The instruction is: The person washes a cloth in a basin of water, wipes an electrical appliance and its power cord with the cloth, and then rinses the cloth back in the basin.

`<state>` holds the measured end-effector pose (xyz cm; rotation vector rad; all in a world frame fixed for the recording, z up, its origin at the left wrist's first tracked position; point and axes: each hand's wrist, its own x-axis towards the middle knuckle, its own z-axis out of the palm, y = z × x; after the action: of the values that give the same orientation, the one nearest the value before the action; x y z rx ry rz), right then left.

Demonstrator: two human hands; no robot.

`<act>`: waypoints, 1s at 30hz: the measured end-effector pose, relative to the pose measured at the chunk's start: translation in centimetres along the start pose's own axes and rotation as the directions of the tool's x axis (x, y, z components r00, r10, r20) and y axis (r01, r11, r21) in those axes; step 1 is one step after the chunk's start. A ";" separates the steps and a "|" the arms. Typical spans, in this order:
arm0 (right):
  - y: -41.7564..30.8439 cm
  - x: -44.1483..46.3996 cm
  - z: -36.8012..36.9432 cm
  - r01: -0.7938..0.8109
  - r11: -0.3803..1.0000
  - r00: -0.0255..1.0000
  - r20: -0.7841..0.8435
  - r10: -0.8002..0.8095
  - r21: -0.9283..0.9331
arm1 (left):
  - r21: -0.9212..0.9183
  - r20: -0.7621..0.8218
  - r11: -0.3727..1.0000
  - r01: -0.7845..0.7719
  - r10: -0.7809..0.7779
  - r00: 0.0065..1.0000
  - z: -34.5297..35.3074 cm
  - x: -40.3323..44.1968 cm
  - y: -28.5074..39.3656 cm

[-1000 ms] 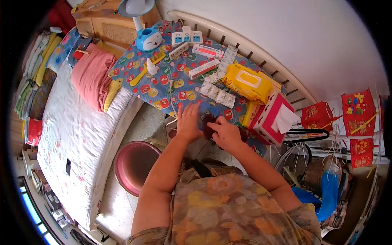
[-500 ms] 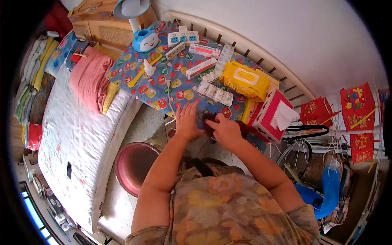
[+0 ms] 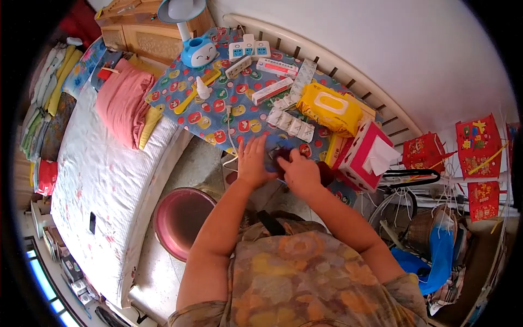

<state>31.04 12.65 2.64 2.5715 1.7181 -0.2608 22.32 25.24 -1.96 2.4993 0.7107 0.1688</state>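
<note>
The left hand [image 3: 254, 163] is spreading nearly flat near the front edge of the table [image 3: 202, 126], palm down, with its fingers stretching away from the body and its thumb reaching toward the other hand. It is not closing around anything; whether its fingertips are pressing on the tablecloth or hovering just above it, I cannot tell.

The right hand [image 3: 302, 173] is bending over a dark reddish thing [image 3: 327, 173], its index finger extending and pointing toward the left hand while the other fingers are curling. The dark thing is showing on both sides of this hand, partly between the two hands, and it is looking too blurred to name. The right hand is touching or covering it, but how firmly it is gripping, I cannot tell.

Around the hands, a white cord [image 3: 231, 131] is hanging over the table edge just beside the left fingers. White packets [image 3: 291, 125] are lying beyond the fingertips, a yellow wipes pack [image 3: 330, 110] is resting behind them, and a tissue box [image 3: 364, 155] is standing to the right.
</note>
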 end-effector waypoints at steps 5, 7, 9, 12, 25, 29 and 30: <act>0.1 -0.1 0.0 0.028 0.996 0.998 -0.055 -0.024 0.086 | -0.008 0.074 0.999 0.042 -0.041 0.996 -0.6 0.1 0.5; 0.3 -0.3 0.0 -0.002 0.991 0.999 -0.044 0.007 0.132 | -0.032 0.065 0.998 0.048 -0.046 0.997 -0.4 0.1 0.5; 0.1 -1.1 0.1 -0.087 0.955 0.987 -0.104 0.121 0.285 | -0.058 0.055 0.997 0.060 -0.056 0.997 -0.4 0.2 0.4; 0.1 -1.8 0.1 -0.110 0.953 0.988 -0.075 0.137 0.282 | -0.022 0.078 0.999 0.044 -0.042 0.996 -0.3 0.0 0.3; 1.5 -1.4 0.8 -0.070 0.977 0.988 -0.117 0.096 0.203 | 0.024 0.060 0.999 0.033 -0.034 0.998 -0.5 0.1 0.6; 2.1 -1.4 1.6 -0.119 0.980 0.973 -0.178 0.148 0.161 | -0.001 0.019 1.000 0.016 -0.016 1.000 -0.3 0.1 0.5; 1.2 -1.6 1.4 -0.121 0.980 0.973 -0.178 0.149 0.161 | -0.001 0.019 1.000 0.014 -0.014 1.000 -0.3 0.1 0.5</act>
<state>31.38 10.50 1.42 2.8929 1.6254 -0.1483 22.56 25.10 -1.48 2.4905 0.7201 0.1400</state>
